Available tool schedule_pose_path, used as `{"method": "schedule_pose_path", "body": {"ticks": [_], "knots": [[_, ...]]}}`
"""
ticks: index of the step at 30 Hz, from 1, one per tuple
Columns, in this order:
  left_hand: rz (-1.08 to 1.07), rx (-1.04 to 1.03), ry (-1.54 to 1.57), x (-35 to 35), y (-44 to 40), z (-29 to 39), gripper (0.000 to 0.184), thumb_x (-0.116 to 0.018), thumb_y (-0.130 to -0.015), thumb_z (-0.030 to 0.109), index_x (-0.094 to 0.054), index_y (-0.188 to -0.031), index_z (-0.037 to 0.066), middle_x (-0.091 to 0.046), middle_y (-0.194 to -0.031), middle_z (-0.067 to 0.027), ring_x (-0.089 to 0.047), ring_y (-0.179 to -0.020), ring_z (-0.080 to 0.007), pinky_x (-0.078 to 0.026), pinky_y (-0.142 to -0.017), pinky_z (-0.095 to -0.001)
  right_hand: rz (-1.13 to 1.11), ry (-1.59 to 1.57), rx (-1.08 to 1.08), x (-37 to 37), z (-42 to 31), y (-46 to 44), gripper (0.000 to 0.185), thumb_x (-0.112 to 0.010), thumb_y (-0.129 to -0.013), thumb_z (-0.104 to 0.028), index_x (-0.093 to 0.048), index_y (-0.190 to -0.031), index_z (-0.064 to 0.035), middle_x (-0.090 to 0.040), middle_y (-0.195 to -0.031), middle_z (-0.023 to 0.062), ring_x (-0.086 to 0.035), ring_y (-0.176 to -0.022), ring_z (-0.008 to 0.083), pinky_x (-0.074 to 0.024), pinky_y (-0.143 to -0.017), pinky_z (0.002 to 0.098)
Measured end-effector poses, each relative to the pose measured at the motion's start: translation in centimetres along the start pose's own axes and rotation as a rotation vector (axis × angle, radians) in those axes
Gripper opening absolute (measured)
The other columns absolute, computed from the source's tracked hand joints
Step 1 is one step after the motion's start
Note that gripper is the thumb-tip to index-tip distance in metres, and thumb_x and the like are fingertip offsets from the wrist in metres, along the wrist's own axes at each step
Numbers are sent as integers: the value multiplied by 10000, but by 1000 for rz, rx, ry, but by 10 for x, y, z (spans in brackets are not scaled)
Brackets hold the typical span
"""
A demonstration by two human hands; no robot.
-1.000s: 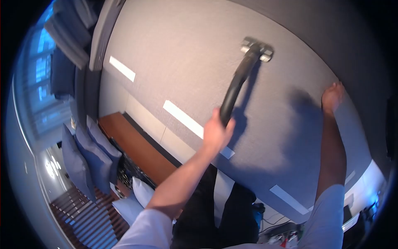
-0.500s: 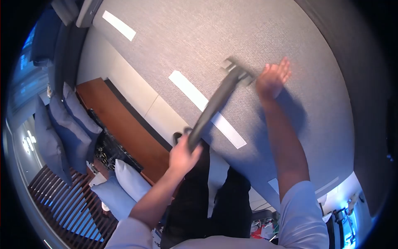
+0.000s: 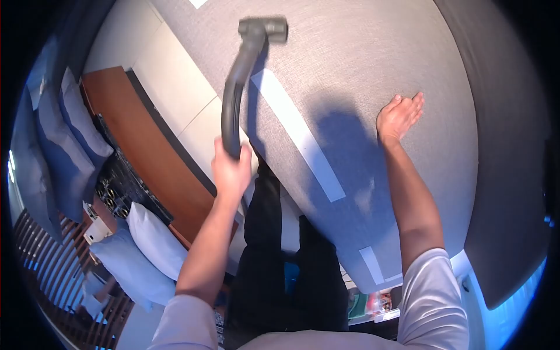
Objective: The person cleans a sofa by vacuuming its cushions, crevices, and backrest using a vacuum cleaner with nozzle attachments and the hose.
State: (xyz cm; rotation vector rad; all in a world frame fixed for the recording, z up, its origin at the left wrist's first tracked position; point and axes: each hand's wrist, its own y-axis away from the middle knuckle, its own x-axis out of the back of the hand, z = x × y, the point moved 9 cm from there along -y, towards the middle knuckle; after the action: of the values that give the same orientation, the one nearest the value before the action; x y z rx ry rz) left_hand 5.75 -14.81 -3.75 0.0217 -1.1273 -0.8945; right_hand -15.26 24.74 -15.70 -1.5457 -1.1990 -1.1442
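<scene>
My left hand (image 3: pixel 230 175) is wrapped round the lower end of a dark grey tool (image 3: pixel 233 96) with a curved handle and a T-shaped, hammer-like head. That head is over the grey fabric surface (image 3: pixel 361 52) at the top of the view; I cannot tell whether it touches. To the right, my right hand (image 3: pixel 399 118) is open over the same fabric, fingers stretched out and holding nothing. A white strip (image 3: pixel 300 137) runs diagonally across the fabric between the two hands.
A brown wooden bench top (image 3: pixel 140 146) and pale floor tiles (image 3: pixel 169 76) lie to the left. Beyond them are a white pillow (image 3: pixel 154 242) and several grey-blue cushions (image 3: pixel 64 157). A dark padded edge (image 3: pixel 501 192) borders the fabric at right. Colourful items (image 3: pixel 370 303) lie below.
My left hand has moved up and left, swinging the tool's head up and left across the fabric. My right hand has shifted slightly right and down. The whole view has also shifted.
</scene>
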Motion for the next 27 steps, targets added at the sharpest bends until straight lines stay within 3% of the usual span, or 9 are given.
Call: {"method": "schedule_pose_path", "body": {"ticks": [1, 3, 9, 12, 14, 17, 19, 22, 27], "knots": [[62, -53, 46, -2, -7, 12, 381, -672, -925, 289, -543, -1152, 12, -698, -814, -271, -698, -821, -478, -552, -742, -508, 3, 3, 16, 0, -5, 2, 376, -371, -1087, -313, -551, -1002, 6, -238, -1631, 293, -147, -1557, 400, -81, -1278, 525], [103, -95, 3, -11, 19, -9, 326, -691, -924, 259, -542, -1049, -3, -689, -739, -188, -715, -674, -340, -547, -630, -442, -13, 21, -13, 2, -2, 0, 381, -380, -1086, -308, -554, -1007, 21, -236, -1633, 296, -148, -1555, 406, -95, -1276, 527], [-125, -169, -39, 15, 201, -114, 390, -722, -898, 211, -544, -1180, 8, -698, -790, -202, -734, -781, -403, -580, -685, -472, -9, 5, 22, 8, -11, 12, 350, -369, -1087, -257, -565, -1009, 23, -234, -1620, 328, -146, -1551, 435, -97, -1280, 537], [-96, -40, 11, 24, 194, -118, 374, -718, -896, 189, -546, -1177, 11, -698, -786, -203, -732, -772, -404, -580, -679, -474, -51, 2, 101, 9, -45, 55, 355, -372, -1088, -249, -559, -1004, 39, -218, -1620, 347, -137, -1551, 450, -102, -1272, 556], [-34, -44, 52, 13, 148, -104, 371, -719, -904, 222, -544, -1175, 40, -702, -801, -225, -713, -779, -444, -571, -683, -504, 15, -110, 265, 3, -78, 97, 374, -387, -1088, -256, -557, -1024, 71, -194, -1631, 344, -114, -1557, 451, -99, -1264, 577], [29, 98, 79, 5, 60, -69, 395, -702, -918, 262, -524, -1186, 31, -703, -860, -280, -684, -836, -500, -547, -761, -537, -129, -127, 442, 2, -141, 153, 260, -460, -1057, -201, -543, -1014, 42, -208, -1628, 341, -165, -1540, 470, -87, -1262, 586], [48, 70, 136, 12, 12, -47, 359, -684, -930, 248, -522, -1160, 25, -698, -847, -290, -681, -832, -501, -544, -754, -535, -584, -269, 564, -8, -186, 181, 204, -500, -1034, -177, -546, -1001, 19, -223, -1628, 328, -161, -1542, 470, -92, -1258, 592], [-15, 62, 123, 16, 34, -67, 363, -691, -915, 216, -515, -1165, 20, -694, -822, -283, -690, -820, -497, -558, -726, -542, -562, -150, 709, -14, -198, 186, 265, -496, -1039, -246, -581, -1096, -2, -242, -1639, 282, -174, -1547, 440, -108, -1256, 587], [-107, 70, 83, 8, 181, -150, 473, -750, -853, 201, -507, -1224, 40, -710, -900, -284, -722, -837, -460, -592, -772, -533, -539, -120, 711, -19, -209, 179, 247, -478, -1041, -226, -565, -1087, 1, -266, -1625, 286, -197, -1536, 447, -123, -1250, 592]]}}
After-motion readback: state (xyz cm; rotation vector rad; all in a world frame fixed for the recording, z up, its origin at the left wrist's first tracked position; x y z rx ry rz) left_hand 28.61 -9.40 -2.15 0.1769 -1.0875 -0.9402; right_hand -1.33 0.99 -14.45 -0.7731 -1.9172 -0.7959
